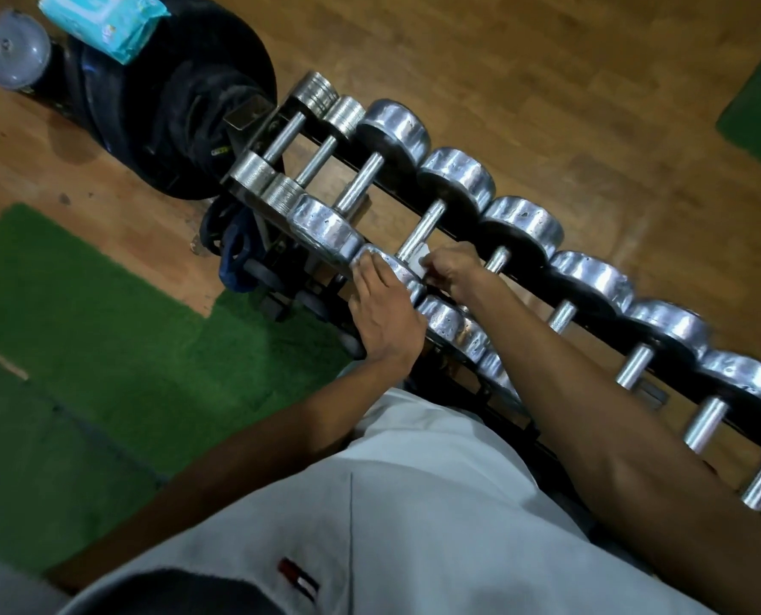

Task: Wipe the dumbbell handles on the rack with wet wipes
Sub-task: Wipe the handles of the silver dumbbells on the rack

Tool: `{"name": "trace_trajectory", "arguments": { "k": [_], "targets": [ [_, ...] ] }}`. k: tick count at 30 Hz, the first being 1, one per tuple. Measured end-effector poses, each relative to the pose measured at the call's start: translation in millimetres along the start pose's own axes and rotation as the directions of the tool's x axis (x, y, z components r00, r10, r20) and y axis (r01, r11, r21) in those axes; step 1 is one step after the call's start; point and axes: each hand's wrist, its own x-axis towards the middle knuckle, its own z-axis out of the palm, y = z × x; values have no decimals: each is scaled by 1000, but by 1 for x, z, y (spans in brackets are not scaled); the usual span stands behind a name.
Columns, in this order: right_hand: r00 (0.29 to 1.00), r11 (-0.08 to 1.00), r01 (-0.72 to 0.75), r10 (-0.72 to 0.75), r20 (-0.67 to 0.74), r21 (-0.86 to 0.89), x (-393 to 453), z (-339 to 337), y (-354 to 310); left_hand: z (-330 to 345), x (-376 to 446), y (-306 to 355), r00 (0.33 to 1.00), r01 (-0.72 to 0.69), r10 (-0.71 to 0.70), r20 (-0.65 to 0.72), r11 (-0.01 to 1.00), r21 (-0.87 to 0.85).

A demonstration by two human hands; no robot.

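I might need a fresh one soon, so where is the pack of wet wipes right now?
In the head view the pack of wet wipes lies at the top left, on top of the stack of black weight plates just beyond the rack's far end.

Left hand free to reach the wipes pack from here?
Probably not without stepping over. The left hand rests flat on a dumbbell head, holding nothing, but the wipes pack sits atop the black plates past the rack's far end, several dumbbells away.
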Motion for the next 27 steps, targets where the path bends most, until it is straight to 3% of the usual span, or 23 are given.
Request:
{"name": "trace_trajectory", "arguments": {
  "k": [5,12,19,27],
  "targets": [
    [997,988,3,-14,72,157,-11,-24,-4,2,-1,-5,994,-49,48,101,999,8],
    [997,947,64,-74,18,314,-33,-46,2,-8,-4,-9,984,-97,98,147,995,-19],
    [965,946,248,-222,-141,209,-50,-57,21,-4,-25,-12,959,-279,280,-47,960,20],
    [944,940,280,-232,-235,197,-69,-67,32,-5,-40,-8,934,-347,339,-116,936,-52]
  ]
}}
